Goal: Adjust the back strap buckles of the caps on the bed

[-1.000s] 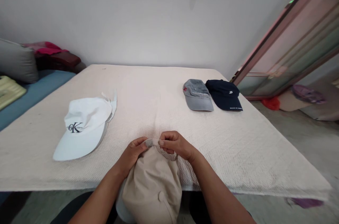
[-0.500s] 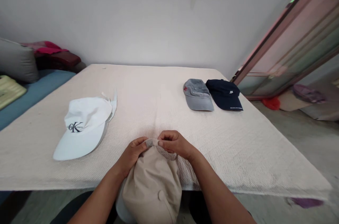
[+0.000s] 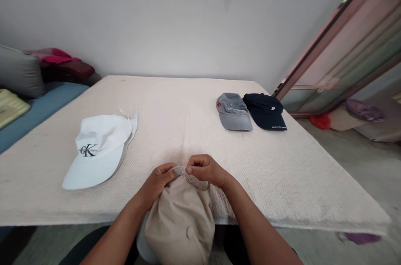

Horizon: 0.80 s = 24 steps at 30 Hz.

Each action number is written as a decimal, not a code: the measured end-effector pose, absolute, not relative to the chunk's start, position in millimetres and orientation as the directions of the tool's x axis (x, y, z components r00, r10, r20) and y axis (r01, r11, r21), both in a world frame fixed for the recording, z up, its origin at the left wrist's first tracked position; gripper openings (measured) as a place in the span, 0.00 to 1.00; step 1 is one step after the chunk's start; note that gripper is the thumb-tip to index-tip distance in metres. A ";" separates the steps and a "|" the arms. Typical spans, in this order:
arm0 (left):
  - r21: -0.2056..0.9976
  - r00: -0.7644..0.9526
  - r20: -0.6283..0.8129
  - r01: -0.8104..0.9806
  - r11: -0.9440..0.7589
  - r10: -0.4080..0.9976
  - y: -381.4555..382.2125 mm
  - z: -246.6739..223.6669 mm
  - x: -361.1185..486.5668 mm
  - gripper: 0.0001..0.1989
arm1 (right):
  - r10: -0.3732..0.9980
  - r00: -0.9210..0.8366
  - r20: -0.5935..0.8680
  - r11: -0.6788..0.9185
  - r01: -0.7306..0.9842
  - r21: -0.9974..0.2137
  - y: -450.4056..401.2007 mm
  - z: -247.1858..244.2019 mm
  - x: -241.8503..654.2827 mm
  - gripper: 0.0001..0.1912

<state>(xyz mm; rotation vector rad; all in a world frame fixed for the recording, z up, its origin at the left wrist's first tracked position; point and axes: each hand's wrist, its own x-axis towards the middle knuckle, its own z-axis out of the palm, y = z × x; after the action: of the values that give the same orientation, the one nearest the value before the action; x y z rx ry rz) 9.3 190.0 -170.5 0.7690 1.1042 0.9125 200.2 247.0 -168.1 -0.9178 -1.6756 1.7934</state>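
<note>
A beige cap (image 3: pixel 178 219) hangs over the table's front edge, its back strap (image 3: pixel 179 170) turned up toward the table. My left hand (image 3: pixel 160 181) pinches the left part of that strap, fingers closed on the fabric. With thumb and fingers together, my right hand (image 3: pixel 205 170) grips the strap's right part. A white cap (image 3: pixel 100 148) with black letters lies at the left, its strap loose at the back. Toward the back right, a grey cap (image 3: pixel 233 111) sits against a navy cap (image 3: pixel 265 111).
A cream cloth covers the table (image 3: pixel 175 110), which meets a white wall (image 3: pixel 156 31). At the left are a grey cushion (image 3: pixel 20 72) and a blue surface (image 3: pixel 56 98). A glass-panelled frame (image 3: pixel 332 60) stands at the right.
My right fingers have shifted slightly along the strap, and the strap piece between the hands has turned a little. The caps on the table have not moved.
</note>
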 end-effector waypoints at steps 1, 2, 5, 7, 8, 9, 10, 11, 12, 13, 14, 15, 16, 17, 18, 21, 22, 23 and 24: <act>0.874 0.187 -0.398 -0.219 0.433 0.898 190.0 -169.7 9.9 0.12 | 0.756 -0.642 -0.126 -0.095 0.082 -0.992 247.1 -168.7 200.3 0.13; 0.873 0.192 -0.398 -0.219 0.435 0.897 190.0 -169.2 10.4 0.12 | 0.755 -0.644 -0.124 -0.087 0.088 -0.992 247.2 -169.1 200.4 0.13; 0.870 0.206 -0.396 -0.228 0.437 0.895 190.7 -169.4 11.1 0.12 | 0.758 -0.642 -0.115 -0.069 0.096 -0.993 247.2 -169.9 200.6 0.13; 0.870 0.201 -0.395 -0.231 0.435 0.897 191.4 -170.6 10.7 0.12 | 0.758 -0.643 -0.111 -0.068 0.091 -0.994 247.0 -170.0 200.6 0.13; 0.871 0.198 -0.396 -0.230 0.435 0.897 191.6 -171.2 10.5 0.12 | 0.756 -0.645 -0.111 -0.072 0.088 -0.994 247.0 -170.0 200.6 0.13; 0.871 0.194 -0.397 -0.227 0.435 0.897 191.6 -171.5 10.2 0.12 | 0.754 -0.647 -0.114 -0.076 0.086 -0.993 247.0 -170.0 200.5 0.13; 0.872 0.192 -0.399 -0.223 0.436 0.897 191.5 -171.6 10.0 0.12 | 0.753 -0.648 -0.115 -0.081 0.083 -0.993 247.0 -169.9 200.4 0.13; 0.871 0.192 -0.401 -0.221 0.438 0.896 191.3 -171.4 9.9 0.12 | 0.753 -0.647 -0.116 -0.084 0.080 -0.993 247.0 -169.8 200.2 0.13; 0.870 0.193 -0.404 -0.220 0.441 0.894 190.9 -170.8 9.9 0.11 | 0.754 -0.646 -0.116 -0.088 0.076 -0.993 247.1 -169.7 199.9 0.13; 0.869 0.193 -0.405 -0.222 0.442 0.894 190.4 -169.9 10.1 0.11 | 0.755 -0.645 -0.117 -0.093 0.071 -0.993 247.1 -169.6 199.6 0.12; 0.868 0.195 -0.405 -0.226 0.443 0.893 189.8 -169.0 10.2 0.11 | 0.757 -0.643 -0.118 -0.097 0.067 -0.993 247.0 -169.4 199.2 0.12; 0.864 0.200 -0.406 -0.233 0.446 0.892 189.3 -168.0 10.5 0.11 | 0.759 -0.640 -0.119 -0.101 0.064 -0.993 246.9 -169.3 198.8 0.12; 0.859 0.208 -0.408 -0.242 0.451 0.889 188.8 -167.1 10.7 0.11 | 0.762 -0.636 -0.120 -0.105 0.062 -0.993 246.7 -169.1 198.4 0.12; 0.853 0.216 -0.411 -0.251 0.457 0.886 188.5 -166.4 10.9 0.11 | 0.763 -0.635 -0.124 -0.109 0.062 -0.992 246.5 -168.9 197.9 0.12; 0.849 0.223 -0.413 -0.256 0.462 0.883 188.4 -166.0 11.0 0.11 | 0.763 -0.634 -0.127 -0.114 0.061 -0.992 246.2 -168.7 197.5 0.12; 0.852 0.219 -0.416 -0.244 0.463 0.882 188.7 -166.7 10.9 0.11 | 0.757 -0.636 -0.151 -0.149 0.057 -0.987 245.3 -168.5 196.7 0.12; 0.859 0.211 -0.413 -0.233 0.456 0.886 188.9 -167.3 10.8 0.11 | 0.753 -0.638 -0.162 -0.167 0.053 -0.985 245.0 -168.6 196.7 0.12; 0.865 0.202 -0.411 -0.222 0.451 0.889 189.1 -168.0 10.6 0.11 | 0.747 -0.642 -0.170 -0.187 0.043 -0.981 244.8 -168.7 196.8 0.12; 0.867 0.197 -0.410 -0.217 0.448 0.890 189.2 -168.8 10.3 0.11 | 0.740 -0.649 -0.177 -0.210 0.027 -0.977 244.7 -168.8 197.0 0.12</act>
<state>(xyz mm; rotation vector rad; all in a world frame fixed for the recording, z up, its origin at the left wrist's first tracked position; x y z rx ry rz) 10.3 189.2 -168.8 0.7638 1.0988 0.8906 197.0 244.7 -168.8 -0.9054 -1.5626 1.9101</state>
